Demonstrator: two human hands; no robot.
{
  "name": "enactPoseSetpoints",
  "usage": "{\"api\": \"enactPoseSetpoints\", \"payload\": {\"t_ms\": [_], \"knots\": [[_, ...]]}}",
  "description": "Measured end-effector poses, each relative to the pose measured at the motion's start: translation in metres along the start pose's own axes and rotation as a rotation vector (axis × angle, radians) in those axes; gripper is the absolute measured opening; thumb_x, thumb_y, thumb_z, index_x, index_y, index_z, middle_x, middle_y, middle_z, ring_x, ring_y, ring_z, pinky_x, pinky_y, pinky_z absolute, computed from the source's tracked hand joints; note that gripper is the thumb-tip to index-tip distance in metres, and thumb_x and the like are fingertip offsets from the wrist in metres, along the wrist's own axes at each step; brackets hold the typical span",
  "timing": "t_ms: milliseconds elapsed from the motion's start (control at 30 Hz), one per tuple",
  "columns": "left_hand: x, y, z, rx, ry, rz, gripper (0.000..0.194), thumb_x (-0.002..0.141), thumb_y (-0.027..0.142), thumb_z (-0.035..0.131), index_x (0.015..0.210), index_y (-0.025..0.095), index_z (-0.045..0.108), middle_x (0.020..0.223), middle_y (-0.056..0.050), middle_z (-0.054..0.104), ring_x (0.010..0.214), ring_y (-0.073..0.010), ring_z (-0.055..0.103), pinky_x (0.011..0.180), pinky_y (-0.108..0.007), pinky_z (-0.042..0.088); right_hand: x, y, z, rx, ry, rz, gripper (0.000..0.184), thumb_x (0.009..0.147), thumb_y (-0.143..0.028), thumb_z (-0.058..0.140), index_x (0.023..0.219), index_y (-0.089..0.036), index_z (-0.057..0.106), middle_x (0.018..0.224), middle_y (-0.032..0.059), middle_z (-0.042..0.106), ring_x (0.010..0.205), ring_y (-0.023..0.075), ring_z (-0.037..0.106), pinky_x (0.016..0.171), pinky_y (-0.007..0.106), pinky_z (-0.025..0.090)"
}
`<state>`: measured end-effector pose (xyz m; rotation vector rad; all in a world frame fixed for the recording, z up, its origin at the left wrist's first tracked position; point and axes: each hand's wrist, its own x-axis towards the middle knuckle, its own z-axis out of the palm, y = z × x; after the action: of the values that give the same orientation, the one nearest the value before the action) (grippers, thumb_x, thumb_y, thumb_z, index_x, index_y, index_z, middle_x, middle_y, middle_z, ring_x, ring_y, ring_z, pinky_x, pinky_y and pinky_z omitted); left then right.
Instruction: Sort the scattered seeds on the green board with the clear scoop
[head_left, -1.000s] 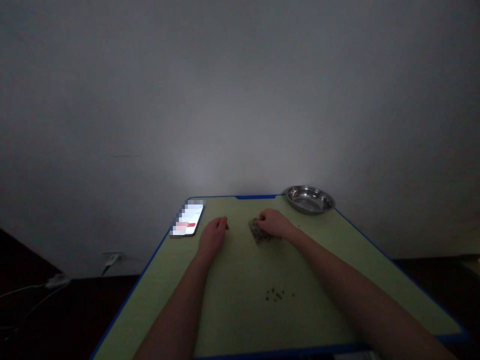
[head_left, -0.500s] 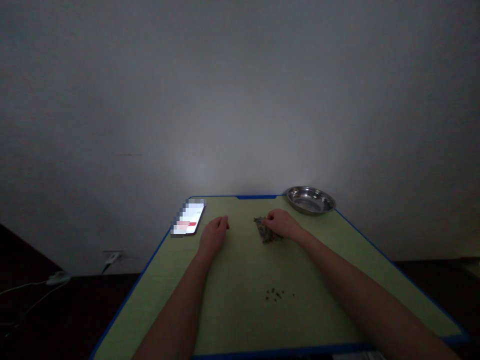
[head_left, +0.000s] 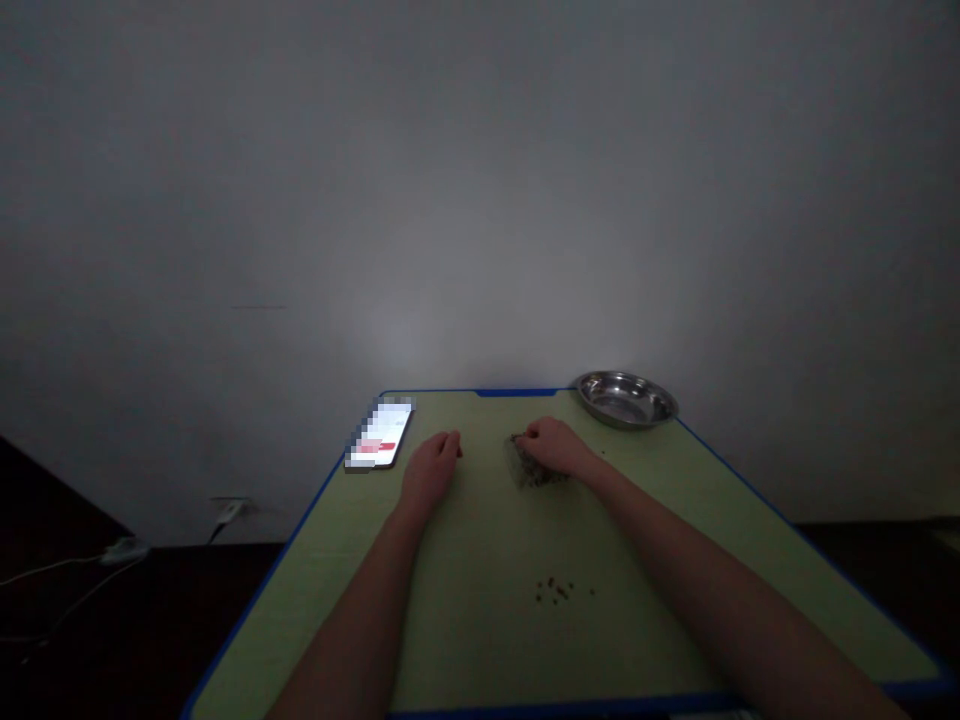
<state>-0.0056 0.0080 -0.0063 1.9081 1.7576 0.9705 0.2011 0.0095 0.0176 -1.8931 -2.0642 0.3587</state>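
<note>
My right hand (head_left: 553, 446), fingers bunched, presses on a small grey mottled rag (head_left: 534, 474) on the table. The rag is blurred, and part of it is hidden under the hand. My left hand (head_left: 433, 464) rests on the table further left with its fingers curled in. I see nothing in it. Small dark crumbs (head_left: 556, 590) lie scattered on the near part of the table, between my forearms.
The pale green table (head_left: 480, 640) has a blue edge and stands against a grey wall. At its back right corner sits a metal bowl (head_left: 626, 402). A lit phone (head_left: 386, 437) lies at the back left. A cable and plug (head_left: 229, 512) are by the wall, lower left.
My right hand slid to the right with the rag and then came back a little to the left. My left hand stayed in place. The crumbs have not been moved.
</note>
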Motion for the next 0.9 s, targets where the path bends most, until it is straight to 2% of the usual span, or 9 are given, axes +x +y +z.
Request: {"api": "enactPoseSetpoints", "payload": {"t_ms": [267, 400, 900], "knots": [[0.0, 0.001, 0.0, 0.003, -0.008, -0.011, 0.04, 0.084, 0.043, 0.032, 0.063, 0.018, 0.055, 0.067, -0.003, 0.06, 0.067, -0.017, 0.053, 0.059, -0.027, 0.03, 0.016, -0.005, 0.003, -0.053, 0.036, 0.075, 0.029, 0.079, -0.033, 0.05, 0.078, -0.014, 0.072, 0.087, 0.016, 0.072, 0.083, 0.0234, 0.066, 0.067, 0.027, 0.045], [-0.001, 0.001, 0.0, -0.003, -0.005, -0.008, 0.04, 0.085, 0.042, 0.032, 0.063, 0.018, 0.055, 0.067, -0.003, 0.059, 0.067, -0.0166, 0.053, 0.059, -0.027, 0.03, 0.016, 0.002, 0.002, -0.07, 0.034, 0.098, 0.033, 0.079, -0.037, 0.049, 0.076, -0.014, 0.072, 0.085, 0.0168, 0.072, 0.084, 0.0248, 0.067, 0.069, 0.029, 0.047], [0.0, 0.001, 0.001, 0.013, -0.005, -0.01, 0.041, 0.085, 0.043, 0.031, 0.063, 0.018, 0.055, 0.067, -0.004, 0.059, 0.067, -0.0169, 0.053, 0.059, -0.027, 0.031, 0.013, 0.014, -0.002, -0.093, 0.057, 0.106, 0.032, 0.078, -0.037, 0.049, 0.074, -0.015, 0.072, 0.084, 0.0165, 0.072, 0.081, 0.0251, 0.067, 0.066, 0.029, 0.046]]}}
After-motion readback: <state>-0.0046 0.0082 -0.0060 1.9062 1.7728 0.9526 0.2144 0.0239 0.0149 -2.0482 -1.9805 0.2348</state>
